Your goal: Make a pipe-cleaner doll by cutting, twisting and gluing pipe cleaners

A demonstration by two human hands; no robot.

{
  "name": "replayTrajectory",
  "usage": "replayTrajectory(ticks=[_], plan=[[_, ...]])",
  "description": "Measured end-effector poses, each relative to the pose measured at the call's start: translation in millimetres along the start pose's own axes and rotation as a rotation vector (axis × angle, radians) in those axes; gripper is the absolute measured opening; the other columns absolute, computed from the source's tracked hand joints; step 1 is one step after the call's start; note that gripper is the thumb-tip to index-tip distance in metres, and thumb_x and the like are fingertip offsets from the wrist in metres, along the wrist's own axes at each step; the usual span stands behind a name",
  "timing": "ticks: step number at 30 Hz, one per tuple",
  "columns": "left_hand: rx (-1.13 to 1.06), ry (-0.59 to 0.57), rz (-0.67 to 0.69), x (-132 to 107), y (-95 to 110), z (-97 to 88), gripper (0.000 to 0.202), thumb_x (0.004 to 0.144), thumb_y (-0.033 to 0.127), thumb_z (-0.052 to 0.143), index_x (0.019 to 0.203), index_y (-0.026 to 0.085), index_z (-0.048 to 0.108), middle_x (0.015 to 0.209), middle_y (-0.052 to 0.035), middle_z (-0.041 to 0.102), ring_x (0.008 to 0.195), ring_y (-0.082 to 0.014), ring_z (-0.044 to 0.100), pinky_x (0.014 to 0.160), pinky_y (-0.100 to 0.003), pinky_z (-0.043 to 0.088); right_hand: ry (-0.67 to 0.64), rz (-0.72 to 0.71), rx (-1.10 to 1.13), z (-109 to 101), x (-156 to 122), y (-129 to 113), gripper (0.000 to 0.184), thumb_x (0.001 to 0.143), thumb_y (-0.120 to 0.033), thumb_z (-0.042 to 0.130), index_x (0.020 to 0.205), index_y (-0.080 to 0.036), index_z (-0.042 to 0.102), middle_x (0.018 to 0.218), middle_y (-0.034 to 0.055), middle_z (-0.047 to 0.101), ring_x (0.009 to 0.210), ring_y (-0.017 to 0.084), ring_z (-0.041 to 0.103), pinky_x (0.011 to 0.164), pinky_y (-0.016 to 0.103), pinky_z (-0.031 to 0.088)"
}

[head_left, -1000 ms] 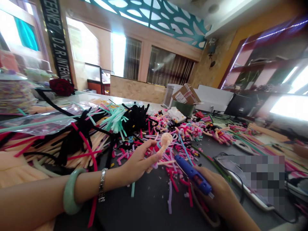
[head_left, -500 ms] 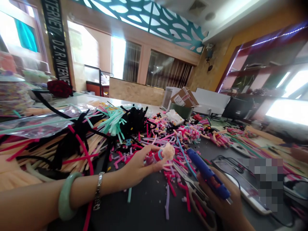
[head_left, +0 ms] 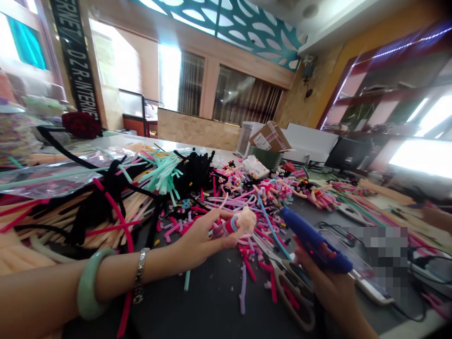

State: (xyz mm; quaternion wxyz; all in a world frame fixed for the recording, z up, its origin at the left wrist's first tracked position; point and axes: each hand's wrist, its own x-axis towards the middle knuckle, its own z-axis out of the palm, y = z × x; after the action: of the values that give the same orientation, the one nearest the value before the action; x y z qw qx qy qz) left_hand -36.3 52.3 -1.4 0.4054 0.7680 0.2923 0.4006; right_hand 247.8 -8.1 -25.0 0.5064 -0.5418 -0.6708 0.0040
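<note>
Between the thumb and fingers of my left hand (head_left: pixel 199 238) is a small pipe-cleaner doll (head_left: pixel 232 225), with a cream fuzzy head and a pink and blue body. My right hand (head_left: pixel 326 282) is wrapped round a blue hot glue gun (head_left: pixel 314 240), its nozzle pointing up and left, apart from the doll. Grey-handled scissors (head_left: pixel 287 280) lie on the dark table below the glue gun. A light blue pipe cleaner (head_left: pixel 271 226) runs between the doll and the glue gun. Cut pink and purple pipe-cleaner pieces (head_left: pixel 243 275) are strewn around my hands.
Long beige, black and pink pipe cleaners (head_left: pixel 67 226) are heaped at left, beside a mint bundle (head_left: pixel 164 173). Finished-looking small dolls (head_left: pixel 277 190) lie behind. A phone (head_left: pixel 370 285) and cables are at right, near another person's hand (head_left: pixel 438 216). A cardboard box (head_left: pixel 270 136) stands at the back.
The glue gun in my right hand has turned more side-on and shifted slightly right. My left hand still holds the doll in nearly the same place. The view has shifted a little.
</note>
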Motion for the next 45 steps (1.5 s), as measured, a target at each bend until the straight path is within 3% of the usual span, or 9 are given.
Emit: replayTrajectory(ticks=[4, 6, 10, 14, 20, 26, 31, 38, 45], plan=[[-0.147, -0.043, -0.069, -2, -4, 2.8, 0.043, 0.081, 0.040, 0.062, 0.116, 0.018, 0.050, 0.089, -0.0020, 0.058, 0.062, -0.0106, 0.052, 0.054, -0.023, 0.042, -0.143, 0.135, 0.335, -2, -4, 6, 0.021, 0.078, -0.036, 0.066, 0.083, -0.017, 0.072, 0.074, 0.0070, 0.073, 0.065, 0.023, 0.069, 0.060, 0.030, 0.058], [-0.197, -0.058, -0.083, -2, -5, 4.2, 0.043, 0.081, 0.040, 0.062, 0.115, 0.018, 0.049, 0.081, 0.0006, 0.055, 0.059, -0.0100, 0.051, 0.051, -0.022, 0.040, -0.228, 0.150, 0.465, -3, -5, 5, 0.020, 0.079, -0.035, 0.065, 0.085, -0.018, 0.072, 0.079, 0.0078, 0.073, 0.067, 0.023, 0.070, 0.063, 0.030, 0.058], [-0.173, -0.046, -0.053, -3, -7, 5.2, 0.040, 0.080, 0.040, 0.063, 0.111, 0.018, 0.051, 0.083, 0.0003, 0.055, 0.059, -0.0091, 0.051, 0.051, -0.021, 0.040, -0.326, 0.191, 0.594, -5, -7, 1, 0.024, 0.080, -0.037, 0.065, 0.093, -0.019, 0.072, 0.083, 0.0093, 0.073, 0.067, 0.023, 0.070, 0.063, 0.031, 0.059], [-0.088, -0.065, -0.016, -3, -4, 3.6, 0.040, 0.081, 0.040, 0.061, 0.113, 0.018, 0.053, 0.094, -0.0036, 0.059, 0.064, -0.0111, 0.053, 0.056, -0.023, 0.043, -0.391, 0.212, 0.592, -5, -7, -3, 0.032, 0.079, -0.046, 0.063, 0.092, -0.018, 0.073, 0.081, 0.0104, 0.073, 0.067, 0.024, 0.069, 0.063, 0.033, 0.058], [0.049, -0.065, 0.089, -4, 0, -0.2, 0.037, 0.081, 0.037, 0.062, 0.112, 0.018, 0.055, 0.112, -0.0067, 0.058, 0.102, -0.0223, 0.053, 0.090, -0.033, 0.042, -0.416, 0.198, 0.573, -5, -5, -8, 0.036, 0.077, -0.051, 0.062, 0.085, -0.017, 0.072, 0.076, 0.0101, 0.071, 0.066, 0.023, 0.067, 0.062, 0.033, 0.056], [0.018, -0.054, 0.047, -6, -2, 0.7, 0.037, 0.081, 0.037, 0.061, 0.112, 0.020, 0.054, 0.103, -0.0056, 0.060, 0.085, -0.0183, 0.056, 0.070, -0.026, 0.046, -0.399, 0.236, 0.625, -3, -8, -7, 0.035, 0.076, -0.051, 0.063, 0.088, -0.018, 0.070, 0.076, 0.0081, 0.070, 0.066, 0.022, 0.066, 0.062, 0.032, 0.054], [-0.032, -0.063, 0.027, -6, -3, 2.0, 0.037, 0.081, 0.035, 0.062, 0.113, 0.020, 0.054, 0.088, -0.0026, 0.060, 0.072, -0.0146, 0.055, 0.058, -0.022, 0.044, -0.500, 0.131, 0.680, -1, -2, -13, 0.043, 0.081, -0.056, 0.052, 0.089, -0.016, 0.067, 0.077, 0.0102, 0.067, 0.065, 0.023, 0.064, 0.061, 0.035, 0.053], [-0.014, -0.069, 0.030, -7, -4, 2.8, 0.038, 0.081, 0.037, 0.061, 0.115, 0.021, 0.053, 0.093, -0.0034, 0.059, 0.072, -0.0138, 0.054, 0.057, -0.021, 0.044, -0.551, 0.099, 0.691, -1, 2, -18, 0.047, 0.083, -0.060, 0.045, 0.082, -0.017, 0.064, 0.076, 0.0100, 0.066, 0.068, 0.023, 0.062, 0.062, 0.034, 0.050], [0.052, -0.044, 0.061, -7, -2, 2.0, 0.038, 0.081, 0.038, 0.061, 0.114, 0.020, 0.054, 0.108, -0.0058, 0.057, 0.089, -0.0187, 0.054, 0.072, -0.027, 0.046, -0.595, 0.140, 0.687, -2, 1, -18, 0.049, 0.082, -0.062, 0.044, 0.080, -0.017, 0.062, 0.071, 0.0085, 0.064, 0.061, 0.022, 0.060, 0.057, 0.032, 0.050]])
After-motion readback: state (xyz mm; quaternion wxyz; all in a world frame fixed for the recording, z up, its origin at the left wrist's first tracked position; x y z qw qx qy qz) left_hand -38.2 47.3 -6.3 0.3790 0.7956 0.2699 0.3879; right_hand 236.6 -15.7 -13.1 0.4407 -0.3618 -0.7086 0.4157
